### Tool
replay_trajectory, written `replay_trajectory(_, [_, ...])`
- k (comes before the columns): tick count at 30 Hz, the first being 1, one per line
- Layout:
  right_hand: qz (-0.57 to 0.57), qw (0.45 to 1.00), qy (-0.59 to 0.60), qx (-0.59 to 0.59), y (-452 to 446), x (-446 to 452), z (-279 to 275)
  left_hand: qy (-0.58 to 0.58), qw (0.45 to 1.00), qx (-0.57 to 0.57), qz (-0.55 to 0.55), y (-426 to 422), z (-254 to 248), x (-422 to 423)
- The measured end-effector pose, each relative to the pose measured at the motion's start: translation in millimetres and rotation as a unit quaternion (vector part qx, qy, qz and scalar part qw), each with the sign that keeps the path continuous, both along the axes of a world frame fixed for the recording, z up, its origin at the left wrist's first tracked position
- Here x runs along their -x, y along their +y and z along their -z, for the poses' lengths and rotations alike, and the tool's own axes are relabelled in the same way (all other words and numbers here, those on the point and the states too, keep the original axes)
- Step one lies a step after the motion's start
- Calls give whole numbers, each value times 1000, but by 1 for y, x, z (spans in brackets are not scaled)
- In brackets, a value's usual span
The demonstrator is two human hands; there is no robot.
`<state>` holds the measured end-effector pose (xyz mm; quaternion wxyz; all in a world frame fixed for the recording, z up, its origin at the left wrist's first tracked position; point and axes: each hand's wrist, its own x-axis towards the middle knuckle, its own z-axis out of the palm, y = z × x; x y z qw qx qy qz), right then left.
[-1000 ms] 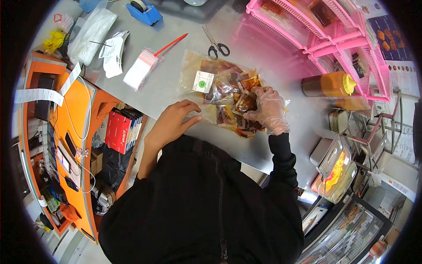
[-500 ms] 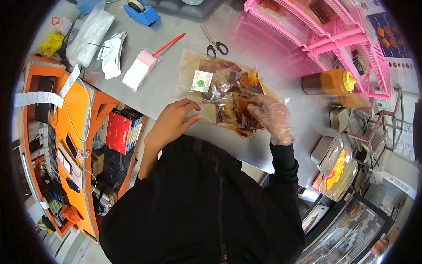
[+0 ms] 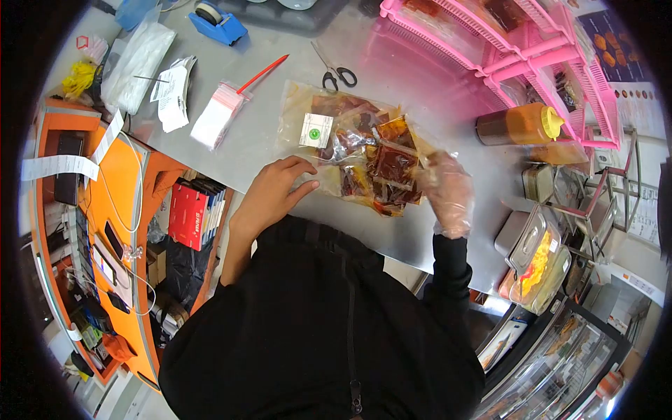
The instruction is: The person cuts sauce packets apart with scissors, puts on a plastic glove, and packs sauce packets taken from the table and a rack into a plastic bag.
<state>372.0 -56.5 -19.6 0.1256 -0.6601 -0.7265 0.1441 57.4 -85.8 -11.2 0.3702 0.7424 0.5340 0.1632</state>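
Note:
On the metal table lies a clear plastic bag (image 3: 299,110) with several small packets of dark red-brown sauce (image 3: 395,164) in or on it. A white label (image 3: 316,131) with a green round mark is on its left part. My left hand (image 3: 280,183) is bare, its fingers curved and apart at the bag's lower left edge, holding nothing. My right hand (image 3: 449,194), in a clear plastic glove, is at the bag's right edge beside the packets. Its fingers are blurred, and what they hold, if anything, cannot be made out.
Scissors (image 3: 335,71) lie above the bag. To the left are small bags (image 3: 215,117) with a red stick, papers (image 3: 174,96) and a blue tape dispenser (image 3: 218,25). A sauce bottle (image 3: 518,126), pink baskets (image 3: 490,66) and metal containers (image 3: 519,241) stand at the right.
My right hand has drawn back from the sauce packets to the right, and a square packet it was touching now lies flat. My left hand has hardly moved.

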Motion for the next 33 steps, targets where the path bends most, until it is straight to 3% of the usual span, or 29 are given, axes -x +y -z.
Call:
replay_trajectory(2, [-138, 988, 19, -60, 14, 15, -2, -6, 1000, -5, 4, 1, -2, -2])
replay_trajectory(5, [-178, 983, -37, 28, 31, 30, 19, -9, 1000, -16, -1, -1, -6, -2])
replay_trajectory(6, [-143, 984, -82, 62, 34, 37, 11, -10, 1000, -21, -5, -1, -7, -1])
replay_trajectory(9, [-194, 963, -155, 107, 46, 40, -2, -43, 998, -37, -13, -1, 1, 9])
replay_trajectory(12, [-303, 944, -99, 81, 48, 31, 14, -79, 991, -59, -95, 1, 1, 44])
replay_trajectory(15, [-357, 925, -73, 107, 45, 28, 12, -40, 963, -125, -234, -6, 6, 75])
replay_trajectory(18, [-365, 923, -49, 110, 49, 21, 17, -99, 883, -168, -427, -28, 78, 97])
replay_trajectory(21, [-326, 921, -66, 204, 58, 20, 5, -166, 798, -149, -559, -61, 155, 102])
replay_trajectory(24, [-372, 886, -106, 256, 75, 25, -25, -5, 814, -185, -550, -74, 150, 73])
replay_trajectory(25, [-236, 903, 92, 348, 77, 25, -28, -8, 808, -180, -561, -73, 151, 67])
replay_trajectory(26, [-83, 859, 282, 419, 79, 24, -31, -10, 800, -173, -574, -70, 153, 61])
replay_trajectory(27, [76, 759, 452, 462, 82, 20, -32, -12, 791, -166, -588, -67, 153, 55])
replay_trajectory(28, [-20, 817, 409, 407, 93, 7, -31, -47, 782, -168, -598, -60, 152, 49])
replay_trajectory(30, [-158, 906, 290, 265, 116, -9, -49, -4, 775, -167, -609, -49, 159, 46])
replay_trajectory(32, [-168, 919, 322, 154, 132, -11, -72, 15, 766, -168, -620, -41, 161, 43])
replay_trajectory(33, [-126, 890, 423, 110, 140, -12, -77, 13, 759, -171, -628, -37, 160, 43])
